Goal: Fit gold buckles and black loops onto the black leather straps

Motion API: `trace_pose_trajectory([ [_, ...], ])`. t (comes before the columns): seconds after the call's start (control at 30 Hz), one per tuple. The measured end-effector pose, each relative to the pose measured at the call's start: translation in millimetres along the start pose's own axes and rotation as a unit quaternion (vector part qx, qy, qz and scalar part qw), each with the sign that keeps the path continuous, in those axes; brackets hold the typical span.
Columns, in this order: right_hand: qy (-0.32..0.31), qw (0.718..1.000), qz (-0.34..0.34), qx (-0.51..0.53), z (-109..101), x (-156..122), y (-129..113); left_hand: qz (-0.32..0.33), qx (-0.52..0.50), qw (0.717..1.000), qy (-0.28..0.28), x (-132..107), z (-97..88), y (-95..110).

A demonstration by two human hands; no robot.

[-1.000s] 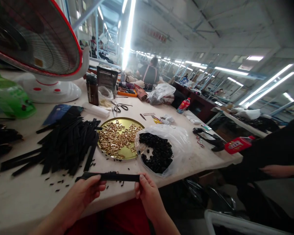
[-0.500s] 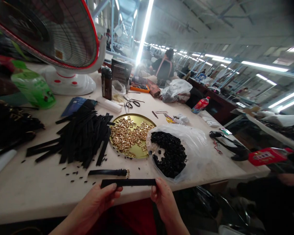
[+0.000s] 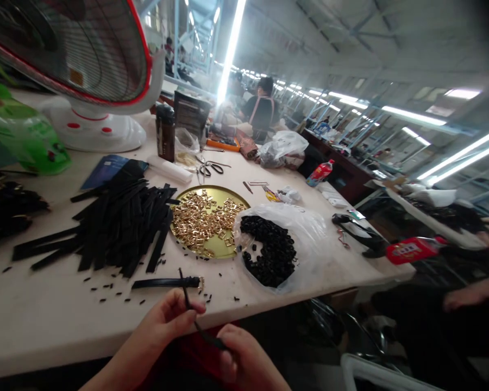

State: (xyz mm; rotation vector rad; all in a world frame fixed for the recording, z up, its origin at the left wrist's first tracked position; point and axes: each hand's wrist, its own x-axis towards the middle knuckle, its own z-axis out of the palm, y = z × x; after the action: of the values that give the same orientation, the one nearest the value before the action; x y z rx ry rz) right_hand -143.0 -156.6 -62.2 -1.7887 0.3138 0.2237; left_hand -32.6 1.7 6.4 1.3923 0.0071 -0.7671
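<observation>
A black strap (image 3: 201, 328) is stretched between my two hands at the table's front edge, turned edge-on so it looks thin. My left hand (image 3: 169, 320) pinches it near its upper end. Lower and to the right, my right hand (image 3: 240, 353) grips the other end. Just beyond my left hand lies a black strap with a gold buckle (image 3: 167, 283). A round gold tray (image 3: 224, 247) holds many small gold buckles (image 3: 201, 220). Right of it, a clear plastic bag (image 3: 309, 225) is full of small black loops (image 3: 271, 255). A heap of black straps (image 3: 114, 222) spreads to the left.
A white fan with a red rim (image 3: 101, 130) stands at the back left, beside a green pouch (image 3: 28, 136). Scissors (image 3: 211, 167) and a dark bottle (image 3: 165, 133) lie farther back. At right are a red bottle (image 3: 411, 250) and another person's hand (image 3: 462, 297).
The strap has gone from level and flat to edge-on and slanting down to the right. My right hand has moved down and left, closer to my left hand. The view has shifted right.
</observation>
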Motion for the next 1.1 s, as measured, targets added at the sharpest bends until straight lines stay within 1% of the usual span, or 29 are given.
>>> trace_pose_trajectory([
  [0.07, -0.058, 0.998, 0.021, 0.012, 3.7, 0.5, -2.5, 0.001, -0.005, 1.0, -0.004, 0.0, 3.3, 3.9],
  [0.1, -0.063, 0.997, 0.023, 0.025, 0.5, 3.6, -5.2, 0.005, -0.006, 1.0, -0.001, 1.3, 3.5, 5.4],
  [0.13, -0.045, 0.999, 0.015, 0.022, -7.0, 8.5, -9.0, 0.011, -0.004, 1.0, 0.001, 3.4, 2.8, 6.8],
  [0.2, 0.052, 0.998, -0.024, -0.031, -34.6, 23.1, -18.4, 0.032, 0.015, 0.999, 0.006, 8.8, -0.8, 9.6],
  [0.23, 0.108, 0.99, -0.031, -0.083, -53.3, 32.3, -23.2, 0.041, 0.035, 0.999, 0.001, 11.4, -3.1, 10.9],
  [0.27, 0.167, 0.973, -0.029, -0.16, -73.5, 42.2, -27.5, 0.049, 0.062, 0.997, -0.005, 13.5, -5.4, 12.0],
  [0.3, 0.208, 0.959, -0.025, -0.191, -93.7, 52.7, -30.8, 0.054, 0.092, 0.994, -0.012, 15.1, -7.3, 12.7],
  [0.37, 0.257, 0.937, -0.017, -0.236, -128.7, 74.7, -33.9, 0.049, 0.148, 0.987, -0.029, 17.1, -9.1, 12.4],
  [0.4, 0.274, 0.926, -0.012, -0.26, -141.6, 85.7, -33.8, 0.045, 0.168, 0.984, -0.036, 17.8, -8.9, 11.3],
  [0.43, 0.284, 0.917, -0.003, -0.281, -150.9, 96.6, -33.0, 0.043, 0.184, 0.981, -0.043, 18.5, -8.0, 9.6],
  [0.5, 0.294, 0.901, 0.018, -0.318, -160.2, 116.5, -30.2, 0.041, 0.207, 0.976, -0.057, 20.6, -4.8, 5.4],
  [0.6, 0.296, 0.891, 0.041, -0.343, -161.4, 137.7, -28.0, 0.038, 0.225, 0.971, -0.072, 24.2, 0.2, 0.6],
  [0.7, 0.296, 0.896, 0.028, -0.331, -160.2, 143.6, -30.3, 0.01, 0.227, 0.969, -0.092, 25.7, 3.8, 2.2],
  [0.8, 0.286, 0.914, -0.005, -0.287, -152.9, 134.1, -34.4, -0.008, 0.217, 0.97, -0.107, 26.0, 8.4, 8.8],
  [0.83, 0.278, 0.922, -0.016, -0.268, -147.0, 127.9, -35.8, -0.014, 0.211, 0.971, -0.112, 26.2, 10.4, 11.2],
  [0.9, 0.251, 0.941, -0.037, -0.226, -128.8, 112.4, -38.8, -0.026, 0.195, 0.973, -0.124, 26.4, 14.8, 15.0],
  [0.97, 0.202, 0.969, -0.052, -0.132, -104.4, 95.6, -42.6, -0.039, 0.175, 0.975, -0.131, 25.8, 18.7, 17.2],
  [1.0, 0.16, 0.986, -0.054, -0.006, -91.5, 88.2, -44.9, -0.043, 0.166, 0.976, -0.132, 25.0, 20.1, 17.9],
  [1.03, 0.125, 0.983, -0.046, 0.123, -79.0, 81.9, -47.4, -0.049, 0.158, 0.977, -0.133, 23.9, 21.0, 18.3],
  [1.07, 0.105, 0.964, -0.029, 0.241, -67.4, 76.9, -50.2, -0.054, 0.152, 0.978, -0.132, 22.6, 21.3, 18.6],
  [1.1, 0.094, 0.935, -0.006, 0.343, -57.0, 73.1, -53.0, -0.059, 0.149, 0.979, -0.128, 21.2, 21.2, 18.7],
])
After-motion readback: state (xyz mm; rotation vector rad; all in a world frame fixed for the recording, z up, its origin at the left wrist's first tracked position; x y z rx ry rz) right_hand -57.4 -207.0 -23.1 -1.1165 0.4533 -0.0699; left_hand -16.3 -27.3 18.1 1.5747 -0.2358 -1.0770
